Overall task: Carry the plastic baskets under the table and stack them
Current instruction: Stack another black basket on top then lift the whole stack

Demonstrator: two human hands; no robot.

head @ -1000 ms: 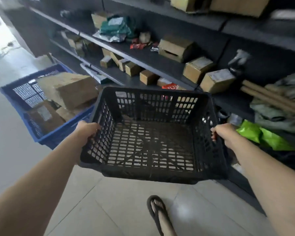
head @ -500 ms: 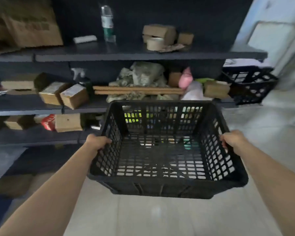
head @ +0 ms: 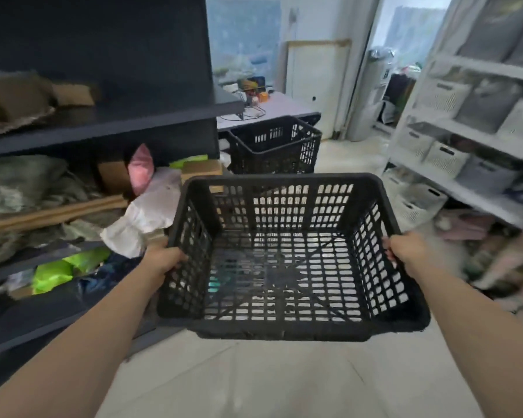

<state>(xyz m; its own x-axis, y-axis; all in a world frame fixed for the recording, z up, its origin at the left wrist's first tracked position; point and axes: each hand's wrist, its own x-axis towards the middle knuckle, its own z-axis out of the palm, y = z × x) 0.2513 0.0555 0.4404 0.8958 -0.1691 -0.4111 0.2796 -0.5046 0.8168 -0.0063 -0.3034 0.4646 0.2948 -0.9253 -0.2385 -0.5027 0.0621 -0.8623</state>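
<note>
An empty black plastic basket (head: 287,328) with slotted walls hangs in the air in front of me. My left hand (head: 163,260) grips its left rim and my right hand (head: 406,251) grips its right rim. Beyond it, a second black plastic basket (head: 274,147) stands on the floor beside the front edge of a pale table (head: 281,108). That far basket looks like a stack of two, though I cannot be sure.
Dark shelving (head: 109,125) with boxes, cloth, bags and cardboard tubes runs along my left. White shelving (head: 471,140) with pale bins lines the right. A strip of light tiled floor (head: 254,375) runs between them toward the table. Cables and small items lie on the tabletop.
My view has swung to the right along the dark shelves; the blue crate has left view and the far black basket and table now lie ahead. Both hands still hold the basket.
</note>
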